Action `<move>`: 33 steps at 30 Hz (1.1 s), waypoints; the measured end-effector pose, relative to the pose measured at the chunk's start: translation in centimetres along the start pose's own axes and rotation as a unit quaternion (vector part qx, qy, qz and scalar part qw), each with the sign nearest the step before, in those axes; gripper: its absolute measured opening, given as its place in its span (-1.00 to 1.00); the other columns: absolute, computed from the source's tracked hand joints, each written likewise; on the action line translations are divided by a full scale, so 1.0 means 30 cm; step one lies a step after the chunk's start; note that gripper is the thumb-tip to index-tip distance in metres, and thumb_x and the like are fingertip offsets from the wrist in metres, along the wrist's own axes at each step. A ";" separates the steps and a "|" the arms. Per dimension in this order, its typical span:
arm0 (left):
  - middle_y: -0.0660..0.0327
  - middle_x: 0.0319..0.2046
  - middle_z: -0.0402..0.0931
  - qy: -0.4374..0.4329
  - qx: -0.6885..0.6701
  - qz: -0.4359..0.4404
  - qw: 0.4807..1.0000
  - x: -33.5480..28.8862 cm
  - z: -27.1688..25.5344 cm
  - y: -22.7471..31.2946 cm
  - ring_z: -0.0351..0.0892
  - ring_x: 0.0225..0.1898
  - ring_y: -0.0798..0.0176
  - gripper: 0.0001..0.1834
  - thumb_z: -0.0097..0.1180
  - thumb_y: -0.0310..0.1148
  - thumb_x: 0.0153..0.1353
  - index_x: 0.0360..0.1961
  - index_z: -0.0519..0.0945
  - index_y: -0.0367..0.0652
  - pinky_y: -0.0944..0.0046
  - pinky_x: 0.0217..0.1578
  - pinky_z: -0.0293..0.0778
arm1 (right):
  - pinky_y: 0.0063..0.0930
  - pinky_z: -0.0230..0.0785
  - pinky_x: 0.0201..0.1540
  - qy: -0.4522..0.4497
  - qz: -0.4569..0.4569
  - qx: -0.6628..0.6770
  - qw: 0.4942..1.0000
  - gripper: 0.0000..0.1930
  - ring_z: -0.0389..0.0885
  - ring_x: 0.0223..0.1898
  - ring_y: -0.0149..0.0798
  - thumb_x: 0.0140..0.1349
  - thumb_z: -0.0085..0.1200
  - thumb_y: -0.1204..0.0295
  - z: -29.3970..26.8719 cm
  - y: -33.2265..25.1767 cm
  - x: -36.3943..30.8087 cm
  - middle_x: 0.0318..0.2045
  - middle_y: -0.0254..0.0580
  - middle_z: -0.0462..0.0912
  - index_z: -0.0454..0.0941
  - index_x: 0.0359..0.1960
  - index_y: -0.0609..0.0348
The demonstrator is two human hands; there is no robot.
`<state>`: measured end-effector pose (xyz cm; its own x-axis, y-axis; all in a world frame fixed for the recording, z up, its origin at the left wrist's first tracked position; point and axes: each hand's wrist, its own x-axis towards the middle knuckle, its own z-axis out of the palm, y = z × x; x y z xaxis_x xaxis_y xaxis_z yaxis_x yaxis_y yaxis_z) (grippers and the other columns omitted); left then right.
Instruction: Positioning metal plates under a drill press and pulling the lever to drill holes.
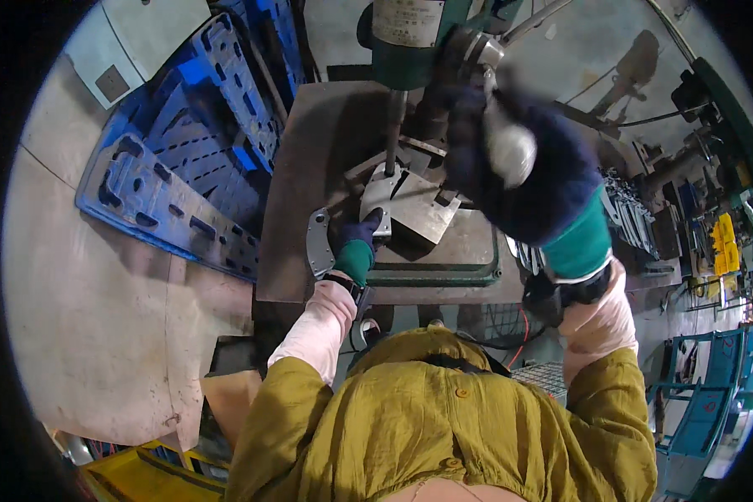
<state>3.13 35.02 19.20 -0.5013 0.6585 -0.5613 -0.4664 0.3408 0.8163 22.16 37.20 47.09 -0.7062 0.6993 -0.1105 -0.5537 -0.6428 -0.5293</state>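
a person in an olive jacket stands at a green drill press, seen from above. the left hand [358,244], in a dark glove with a green cuff, reaches to about 11 o'clock from the chest; its fingers are curled down onto a flat grey metal plate [412,203] that sits on the press table [443,269], directly under the vertical spindle [391,134]. a second curved metal piece [317,243] lies just beside that hand, at its 9 o'clock. the right hand [519,167], in the same kind of glove, is raised at 1 o'clock and wrapped around a pale round knob [510,151], likely the feed lever's end.

risks, as a judgement: the left fingers are close to the spindle's line, so if the plate spins or lifts when the bit bites, the glove could be caught or the fingers struck. no clamp on the plate can be made out, which would make such a grab more likely. gloves near a turning spindle add to the danger.

hard to see: the right hand is blurred, so its exact grip on the knob is uncertain. the drill tip and where it meets the plate are too small to tell. the left fingertips are partly hidden by the plate edge. blue plastic pallets [184,167] lean at 10 o'clock; cluttered shelves [711,226] at 3 o'clock are bent by the lens.
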 end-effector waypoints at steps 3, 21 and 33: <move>0.25 -0.40 0.62 -0.059 -0.008 0.027 0.998 0.044 -0.039 -0.034 0.56 -0.61 0.29 -0.60 0.39 -0.14 0.08 -0.12 0.60 -0.07 0.35 -0.66 0.47 | -0.23 0.48 0.06 -0.007 0.016 -0.102 0.995 -0.61 0.61 -0.12 -0.18 0.30 -0.01 0.36 -0.106 0.078 0.026 -0.13 -0.16 0.60 0.46 0.11 0.32; 0.01 0.00 0.55 0.038 0.315 0.106 0.943 0.053 -0.028 -0.012 0.57 -0.08 0.03 -0.19 0.41 0.12 -0.09 0.06 0.52 -0.27 0.10 -0.07 0.49 | -0.52 0.41 -0.50 0.241 -0.212 -0.450 0.834 -0.86 0.50 -0.60 -0.42 0.09 0.21 0.45 -0.456 0.180 0.234 -0.57 -0.28 0.58 0.60 -0.33 0.23; 0.07 0.02 0.58 -0.035 0.168 -0.004 0.985 0.149 -0.067 -0.095 0.61 -0.09 0.07 -0.29 0.39 -0.03 0.02 0.12 0.52 -0.26 0.10 0.01 0.46 | -0.42 0.44 -0.25 0.278 -0.364 -0.632 0.625 -0.85 0.59 -0.39 -0.39 0.12 0.21 0.46 -0.540 0.133 0.323 -0.45 -0.25 0.67 0.65 -0.27 0.20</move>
<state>0.76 35.65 14.09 -0.4414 0.6956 -0.5668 -0.1966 0.5414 0.8175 20.25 46.47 30.27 -0.0137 0.8894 0.4569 0.4005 0.4236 -0.8125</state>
